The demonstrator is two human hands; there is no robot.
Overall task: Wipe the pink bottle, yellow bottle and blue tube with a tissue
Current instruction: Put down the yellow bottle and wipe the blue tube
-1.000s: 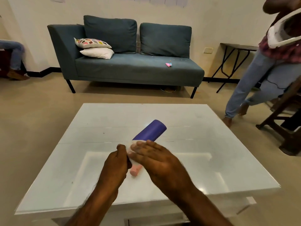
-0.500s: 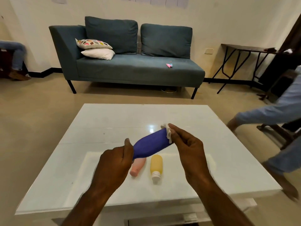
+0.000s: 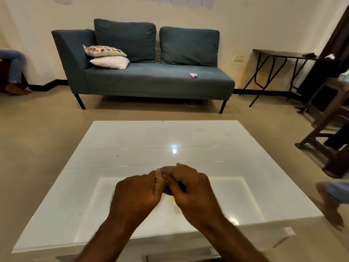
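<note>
Both hands are bunched together low centre of frame: left hand (image 3: 137, 193) and right hand (image 3: 190, 190) touch at the fingers, clamped around the blue tube (image 3: 167, 191). I only see a sliver of it in the gap between them. Half a second ago the tube was raised and angled, with the tissue at its far tip; now it's buried in both fists. A pale scrap at the fingertips looks like the tissue (image 3: 159, 174), but I can't confirm it.

I read this as the tube wipe finishing, or a regrip. A faint yellow trace by the right palm is probably the yellow bottle (image 3: 172, 199). The pink bottle is hidden now; it was in view a moment back.

The white glossy surface (image 3: 132, 144) beyond is bare. A teal sofa (image 3: 151, 80) sits against the wall, upper centre.
</note>
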